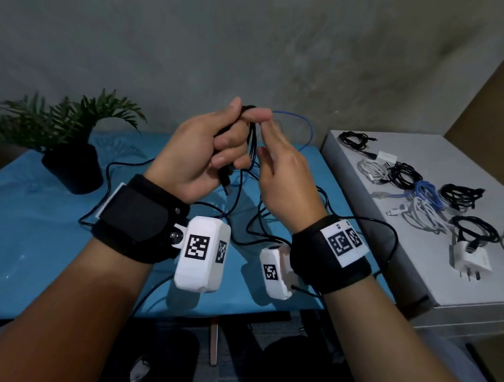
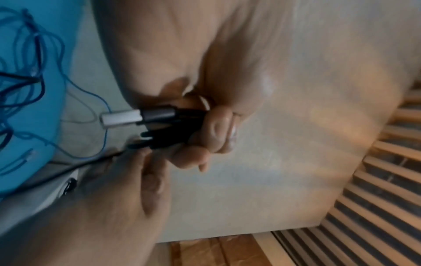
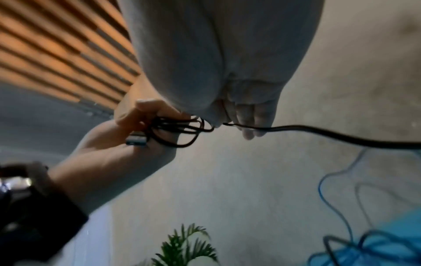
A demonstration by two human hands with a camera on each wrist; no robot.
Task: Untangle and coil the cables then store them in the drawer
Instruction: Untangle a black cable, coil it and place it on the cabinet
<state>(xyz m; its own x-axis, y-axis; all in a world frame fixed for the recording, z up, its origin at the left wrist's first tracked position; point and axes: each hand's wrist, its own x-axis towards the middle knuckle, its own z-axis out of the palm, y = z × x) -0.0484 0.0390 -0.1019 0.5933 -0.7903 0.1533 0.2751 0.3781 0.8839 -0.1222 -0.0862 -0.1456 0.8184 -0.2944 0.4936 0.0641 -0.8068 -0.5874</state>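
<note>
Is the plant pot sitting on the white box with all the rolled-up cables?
No, the black plant pot stands on the blue table, far to the left of the white box holding the coiled cables.
</note>
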